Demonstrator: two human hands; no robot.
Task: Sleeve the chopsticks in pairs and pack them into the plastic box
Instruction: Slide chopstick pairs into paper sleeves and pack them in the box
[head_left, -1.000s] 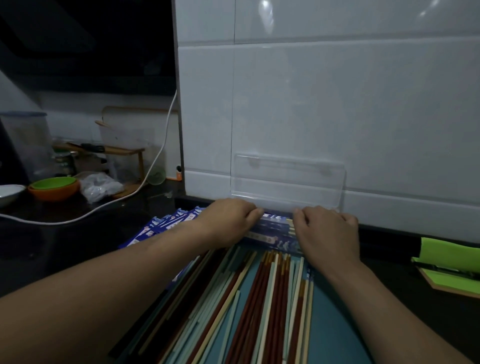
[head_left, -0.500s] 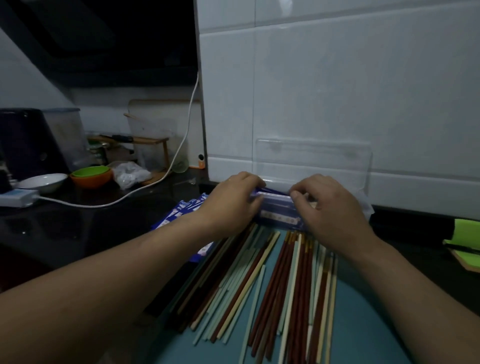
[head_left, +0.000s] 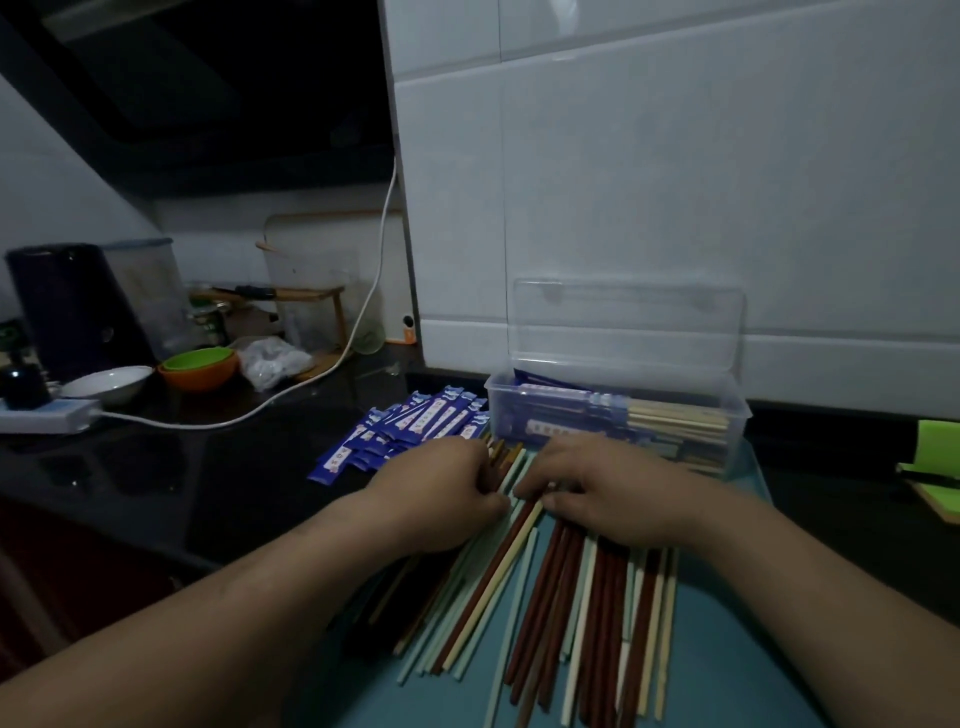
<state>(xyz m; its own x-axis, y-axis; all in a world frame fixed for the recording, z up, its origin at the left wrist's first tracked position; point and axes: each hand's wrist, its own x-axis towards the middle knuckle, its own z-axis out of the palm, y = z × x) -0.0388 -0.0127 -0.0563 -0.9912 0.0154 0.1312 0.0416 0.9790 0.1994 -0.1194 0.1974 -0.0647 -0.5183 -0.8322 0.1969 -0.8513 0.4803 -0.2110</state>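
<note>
A clear plastic box (head_left: 737, 415) stands against the white tiled wall with its lid up, and sleeved chopsticks (head_left: 597, 415) lie inside it. A spread of loose chopsticks (head_left: 545, 587), red-brown, cream and pale green, covers a teal mat (head_left: 727, 675) in front of the box. Empty blue sleeves (head_left: 405, 431) lie in a pile left of the box. My left hand (head_left: 441, 493) and my right hand (head_left: 602, 488) rest side by side on the far ends of the loose chopsticks, fingers curled down onto them. What the fingertips hold is hidden.
On the dark counter to the left stand a white power strip (head_left: 47, 415) with a white cable (head_left: 249, 410), a white bowl (head_left: 109, 384), a green and orange bowl (head_left: 200, 366) and a dark appliance (head_left: 67, 306). A green item (head_left: 935, 457) lies at the right edge.
Both hands have left the sleeved pair in the box and drawn back onto the loose chopsticks. The view has pulled back, showing the box in full.
</note>
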